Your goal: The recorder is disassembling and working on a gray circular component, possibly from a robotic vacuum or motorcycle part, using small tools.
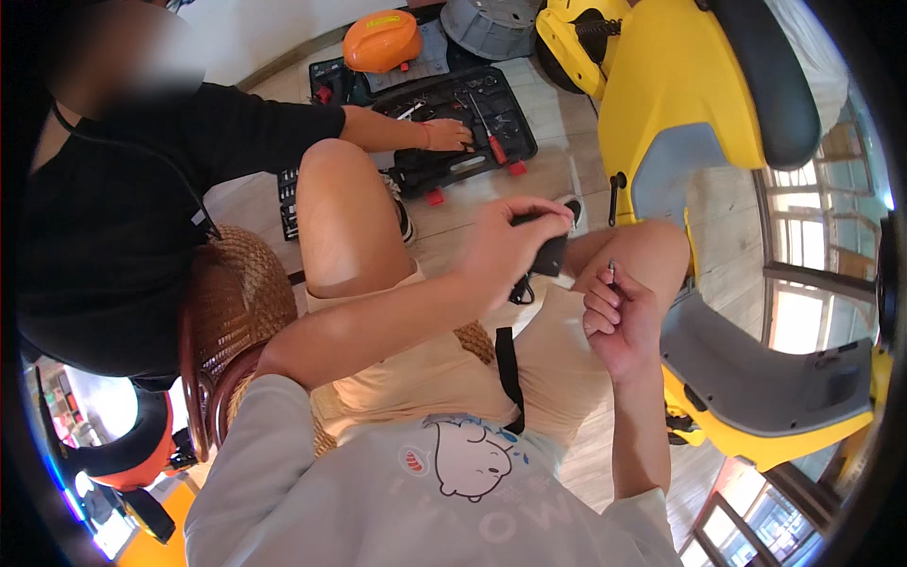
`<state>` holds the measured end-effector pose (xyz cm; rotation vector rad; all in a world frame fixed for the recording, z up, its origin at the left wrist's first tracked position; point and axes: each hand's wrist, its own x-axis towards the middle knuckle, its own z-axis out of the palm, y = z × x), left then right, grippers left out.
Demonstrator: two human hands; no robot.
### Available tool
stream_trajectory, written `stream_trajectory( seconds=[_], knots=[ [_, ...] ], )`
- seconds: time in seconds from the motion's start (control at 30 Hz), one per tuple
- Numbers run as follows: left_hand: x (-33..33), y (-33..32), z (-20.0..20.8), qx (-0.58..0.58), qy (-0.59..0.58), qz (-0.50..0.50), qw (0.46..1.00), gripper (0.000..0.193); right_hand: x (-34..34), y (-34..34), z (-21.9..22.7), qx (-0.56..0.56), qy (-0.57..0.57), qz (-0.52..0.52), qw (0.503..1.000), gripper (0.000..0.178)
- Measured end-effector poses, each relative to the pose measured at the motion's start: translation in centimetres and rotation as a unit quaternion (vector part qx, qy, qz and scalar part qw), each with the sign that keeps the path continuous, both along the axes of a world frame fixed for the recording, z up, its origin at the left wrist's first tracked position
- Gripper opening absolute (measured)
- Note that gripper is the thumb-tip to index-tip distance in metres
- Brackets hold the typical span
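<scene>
My left hand (501,244) is held above my lap, its fingers closed round a flat black boxy thing (550,257). A dark cable loop (521,290) hangs just below that thing. The thumb and fingertips meet at the far edge, and whatever lies between them is too small to make out. To the right, my right hand (625,329) is curled with the palm up. It grips a thin dark tool with a pointed metal tip (612,267); its handle is mostly hidden in the fingers. The two hands are apart.
An open black tool case (515,123) lies on the floor ahead, holding a red-handled screwdriver (495,146). A co-worker's hand (447,135) reaches into it. An orange helmet (383,41) sits behind. A yellow scooter (652,85) stands at the right, with a yellow-grey body part (765,369) nearer me.
</scene>
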<state>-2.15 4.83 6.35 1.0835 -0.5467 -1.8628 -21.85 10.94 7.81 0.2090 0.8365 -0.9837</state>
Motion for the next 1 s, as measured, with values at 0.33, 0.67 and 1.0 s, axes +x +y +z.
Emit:
stream_trajectory(
  seconds=[0.33, 0.67, 1.0],
  knots=[
    [-2.8, -4.9, -1.8, -0.244, -0.117, -0.042, 0.962, 0.011, -2.7, -18.2, -11.0, 0.017, 0.291, 0.131, 0.948, 0.023],
    [0.1, -9.8, 0.2, -0.038, 0.015, 0.032, 0.999, 0.031, 0.8, -29.7, -34.7, 0.098, 0.475, 0.221, 0.846, 0.019],
    [1.6, -9.3, -0.2, 0.075, 0.001, 0.008, 0.997, 0.037, 7.0, -31.8, -44.3, 0.012, 0.668, 0.307, 0.678, 0.031]
  ],
)
